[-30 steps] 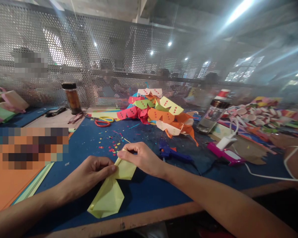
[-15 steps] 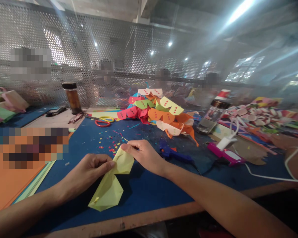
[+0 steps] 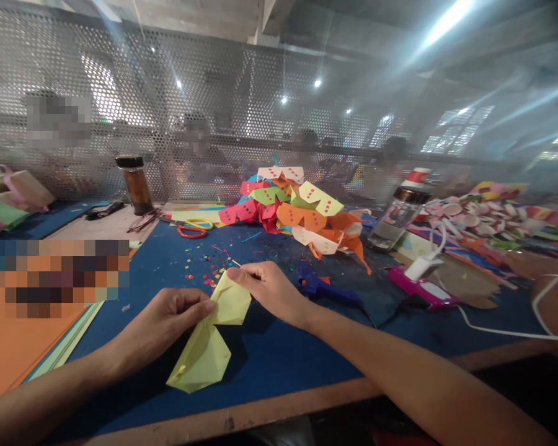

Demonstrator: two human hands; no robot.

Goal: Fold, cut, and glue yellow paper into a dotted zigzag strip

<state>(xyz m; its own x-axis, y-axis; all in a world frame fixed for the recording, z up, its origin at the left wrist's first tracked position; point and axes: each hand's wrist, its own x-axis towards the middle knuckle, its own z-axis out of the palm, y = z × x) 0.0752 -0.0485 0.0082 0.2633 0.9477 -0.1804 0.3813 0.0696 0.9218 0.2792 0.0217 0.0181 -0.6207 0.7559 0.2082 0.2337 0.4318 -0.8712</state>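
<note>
Both hands are pinched shut on one folded yellow paper [image 3: 203,358]. The left hand [image 3: 167,322] clamps its narrow middle between thumb and fingertips, and the right hand [image 3: 270,290] nips the top corner of the upper flap. The lower flap hangs down toward the person, its tip just over the blue mat [image 3: 279,356] (whether it touches, I cannot tell).

Just beyond the grip lies a scatter of tiny paper scraps [image 3: 208,271], too many to count. One blue glue gun [image 3: 323,288] lies close beside the right hand. Farther out on that side is one pink phone [image 3: 423,289], and behind it one clear bottle [image 3: 397,217]. Well beyond the grip are one pair of scissors [image 3: 193,228], one heap of coloured cut-outs [image 3: 302,214] and one dark jar [image 3: 134,184]. An orange sheet [image 3: 9,350] lies outside the left forearm.
</note>
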